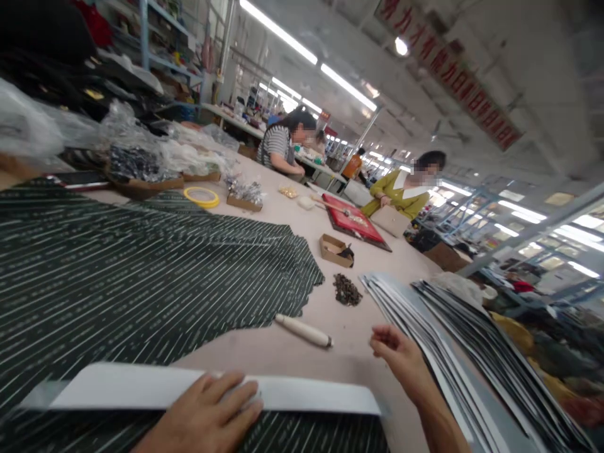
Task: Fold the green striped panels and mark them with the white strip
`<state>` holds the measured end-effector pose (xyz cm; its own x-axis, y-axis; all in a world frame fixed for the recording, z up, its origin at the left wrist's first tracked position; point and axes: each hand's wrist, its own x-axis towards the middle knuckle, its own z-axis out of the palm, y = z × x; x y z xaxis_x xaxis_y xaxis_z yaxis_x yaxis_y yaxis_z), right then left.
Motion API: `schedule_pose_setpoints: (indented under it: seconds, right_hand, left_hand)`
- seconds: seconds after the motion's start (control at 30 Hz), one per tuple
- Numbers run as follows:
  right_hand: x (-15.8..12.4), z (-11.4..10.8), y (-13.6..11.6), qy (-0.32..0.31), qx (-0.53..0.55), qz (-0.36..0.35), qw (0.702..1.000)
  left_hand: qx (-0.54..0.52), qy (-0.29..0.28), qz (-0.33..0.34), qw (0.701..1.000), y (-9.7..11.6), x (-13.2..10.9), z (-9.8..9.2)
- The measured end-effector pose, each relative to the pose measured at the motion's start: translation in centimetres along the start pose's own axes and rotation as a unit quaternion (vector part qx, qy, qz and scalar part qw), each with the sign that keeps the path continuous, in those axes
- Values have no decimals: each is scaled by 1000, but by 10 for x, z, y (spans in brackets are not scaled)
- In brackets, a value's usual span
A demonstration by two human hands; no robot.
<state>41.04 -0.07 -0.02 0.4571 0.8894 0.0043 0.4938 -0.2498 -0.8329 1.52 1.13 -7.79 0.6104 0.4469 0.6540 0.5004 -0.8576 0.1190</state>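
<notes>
My left hand (202,412) lies at the bottom of the view on a long white strip (141,389), its fingers curled over the strip. Under the strip spreads a dark green sheet with pale stripes (141,277) and a scalloped edge. My right hand (399,358) hovers above the pale table (325,358) with its fingers curled and nothing visible in them. Next to it, a stack of grey and black strips (453,352) fans out on the right. A wooden-handled tool (304,330) lies between my hands, nearer the right one.
A heap of small dark pieces (348,290) and a cardboard box (336,250) sit ahead, beyond them a red tray (352,223). A yellow tape roll (201,197) and plastic-wrapped bundles (134,160) line the far left. Two seated co-workers (396,195) work along the table.
</notes>
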Motion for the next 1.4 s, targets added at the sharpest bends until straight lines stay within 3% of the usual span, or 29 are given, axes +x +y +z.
schedule_pose_setpoints:
  seconds: [0.03,0.1,0.2,0.33,0.5,0.87,1.03,1.1,1.2,1.3,1.4]
  right_hand:
    - [-12,13,-19,-30,25,-11,999]
    - [-35,44,-53,-92,62,-27,993]
    - [-61,92,-80,-210,100,-32,972]
    - [-79,133,-79,-302,126,-31,944]
    - [-78,147,-73,-325,86,-57,940]
    - [-88,153,-88,-291,-55,-125,947]
    - [-82,144,-93,-303,-120,-164,931]
    - [-68,139,-88,-246,-137,-217,935]
    - [-40,135,-73,-102,-203,-290,929]
    - [-21,137,-56,-93,-230,-296,923]
    - [-20,137,-53,-95,-165,-253,948]
  left_hand:
    - [-14,-68,-12,997,3,4,-8]
    - [-49,-139,-24,989,7,12,-20]
    - [-61,-176,-11,982,8,20,-29]
    - [-56,-183,5,981,6,21,-31]
    - [-58,-185,4,981,6,19,-31]
    - [-56,-177,-1,983,7,19,-31]
    - [-52,-176,-3,983,8,19,-29]
    - [-48,-175,-5,983,8,18,-28]
    - [-46,-173,-4,984,8,17,-26]
    - [-45,-172,-3,984,7,18,-27]
    - [-45,-170,0,984,6,19,-29]
